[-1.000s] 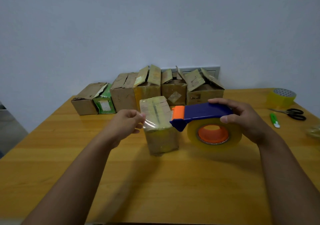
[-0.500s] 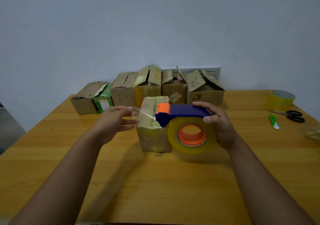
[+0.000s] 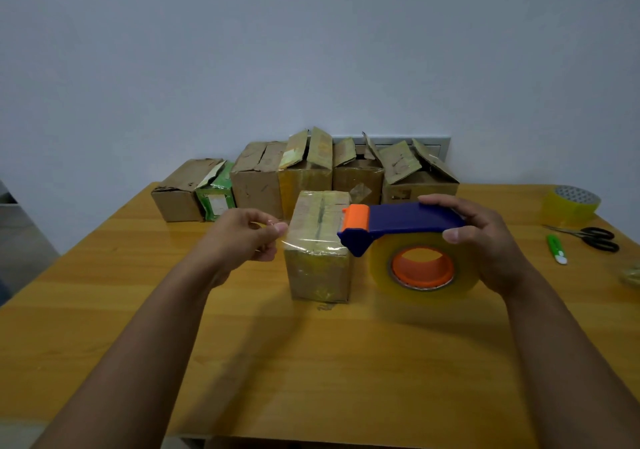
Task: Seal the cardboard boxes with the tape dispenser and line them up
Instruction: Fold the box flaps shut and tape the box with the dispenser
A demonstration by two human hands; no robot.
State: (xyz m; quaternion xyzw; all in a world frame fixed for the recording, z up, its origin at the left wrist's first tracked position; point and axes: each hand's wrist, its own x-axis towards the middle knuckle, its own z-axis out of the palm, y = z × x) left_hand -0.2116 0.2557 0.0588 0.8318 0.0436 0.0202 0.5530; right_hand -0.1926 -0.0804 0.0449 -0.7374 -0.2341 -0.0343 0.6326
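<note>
The person works at a wooden table (image 3: 173,310), with one small cardboard box (image 3: 318,261) pulled forward from the others so that both hands can reach across its top. Its flaps are folded shut, and the centre seam runs away from the camera.

The right hand (image 3: 485,241) holds the tape dispenser (image 3: 398,227) just to the right of that box. Its fingers curl over the blue top of the dispenser and the thumb presses on the near edge, which keeps the roll of clear tape (image 3: 422,268) hanging below and free to turn. The orange cutter end points left, over the box's right top edge, so the tape pays out level with the lid.

The left hand (image 3: 242,237) is on the other side of the box, thumb and forefinger pinching the free end of the tape strip (image 3: 311,242), the remaining fingers loosely curled. The strip spans the near edge of the lid from dispenser to pinch; it looks taut, which would let it go down flat rather than wrinkled. It appears to cross the seam, not to follow it, though the clear film is hard to trace.

Along the wall stands a row of boxes (image 3: 304,178), touching side by side; several have flaps standing open, so they probably await sealing. To the right, well apart from the work, lie a spare tape roll (image 3: 571,206), scissors (image 3: 595,237) and a green utility knife (image 3: 556,248).
</note>
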